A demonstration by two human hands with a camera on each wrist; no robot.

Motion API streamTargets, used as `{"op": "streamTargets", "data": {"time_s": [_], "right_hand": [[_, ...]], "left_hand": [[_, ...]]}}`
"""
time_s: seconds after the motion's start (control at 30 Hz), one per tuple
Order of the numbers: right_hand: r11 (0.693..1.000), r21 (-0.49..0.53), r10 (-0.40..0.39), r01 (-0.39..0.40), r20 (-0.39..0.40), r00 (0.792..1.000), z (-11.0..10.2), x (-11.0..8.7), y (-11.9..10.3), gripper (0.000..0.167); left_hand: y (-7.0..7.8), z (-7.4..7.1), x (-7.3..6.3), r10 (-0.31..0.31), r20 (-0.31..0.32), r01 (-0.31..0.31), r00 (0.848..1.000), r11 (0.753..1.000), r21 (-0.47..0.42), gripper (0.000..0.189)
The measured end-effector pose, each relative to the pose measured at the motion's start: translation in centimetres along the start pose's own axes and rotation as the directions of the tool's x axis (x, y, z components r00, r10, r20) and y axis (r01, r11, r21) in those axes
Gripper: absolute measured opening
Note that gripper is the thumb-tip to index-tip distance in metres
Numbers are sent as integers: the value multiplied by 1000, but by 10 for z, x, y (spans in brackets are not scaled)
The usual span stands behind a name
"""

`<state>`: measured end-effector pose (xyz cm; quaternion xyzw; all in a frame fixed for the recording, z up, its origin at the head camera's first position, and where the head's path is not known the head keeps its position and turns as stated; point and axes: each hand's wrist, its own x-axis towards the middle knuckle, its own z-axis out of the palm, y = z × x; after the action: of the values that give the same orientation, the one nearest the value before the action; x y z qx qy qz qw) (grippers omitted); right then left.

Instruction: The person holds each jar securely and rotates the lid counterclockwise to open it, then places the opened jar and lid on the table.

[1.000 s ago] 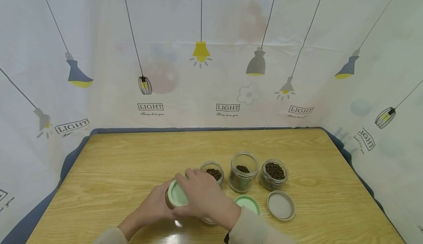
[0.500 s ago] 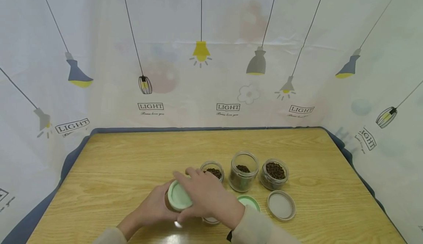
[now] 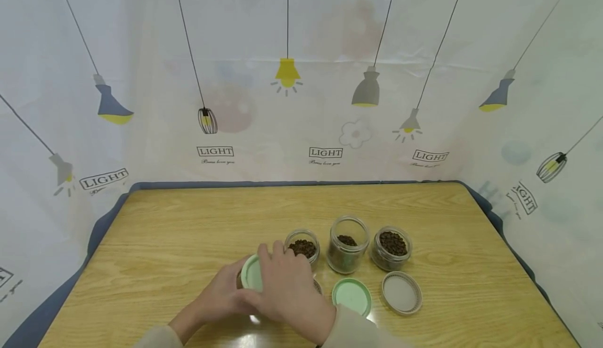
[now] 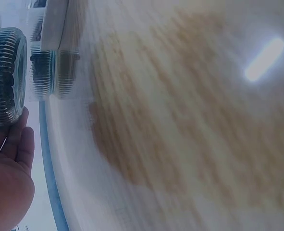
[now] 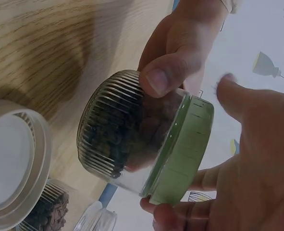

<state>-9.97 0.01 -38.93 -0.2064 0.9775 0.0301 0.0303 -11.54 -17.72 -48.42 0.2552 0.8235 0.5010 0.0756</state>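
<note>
My left hand (image 3: 219, 295) grips a ribbed glass jar (image 5: 108, 108) with its thumb pressed on the side. Dark coffee beans show through the glass. A light green screw lid (image 5: 190, 144) covers the jar's mouth, and the jar is tilted in the right wrist view. The right hand (image 3: 287, 288) spreads round this lid: its fingertips curl at the lid's edge, while the thumb stands slightly off it in the right wrist view. In the left wrist view only the ribbed jar's side and part of the left hand show at the left edge.
Behind the hands stand three uncovered glass jars with coffee beans: a short one (image 3: 314, 260), a taller one (image 3: 346, 263) and another short one (image 3: 388, 263). A green lid (image 3: 352, 296) and a whitish lid (image 3: 401, 293) lie in front on the wooden table (image 3: 188, 222).
The right hand has turned on the lid, its fingers now pointing more away from me. Its wrist has shifted left, baring the green lid on the table. The left hand keeps its hold.
</note>
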Motion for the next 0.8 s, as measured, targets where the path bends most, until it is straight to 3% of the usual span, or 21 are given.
{"op": "streamTargets", "data": {"time_s": [0.17,0.43,0.67,0.8], "right_hand": [[998,-44,-35,34,-27,999,4,1,-3,93],[993,-8,-114,114,-59,992,5,3,3,77],[966,7,-257,259,-81,963,3,3,12,71],[954,31,-297,300,-63,953,1,2,16,74]], "left_hand": [[0,1,0,-14,5,14,1000,1000,12,73],[2,1,0,-53,12,53,999,998,28,74],[1,2,-3,-75,35,73,997,996,55,73],[1,2,-5,-85,43,83,995,995,49,71]]}}
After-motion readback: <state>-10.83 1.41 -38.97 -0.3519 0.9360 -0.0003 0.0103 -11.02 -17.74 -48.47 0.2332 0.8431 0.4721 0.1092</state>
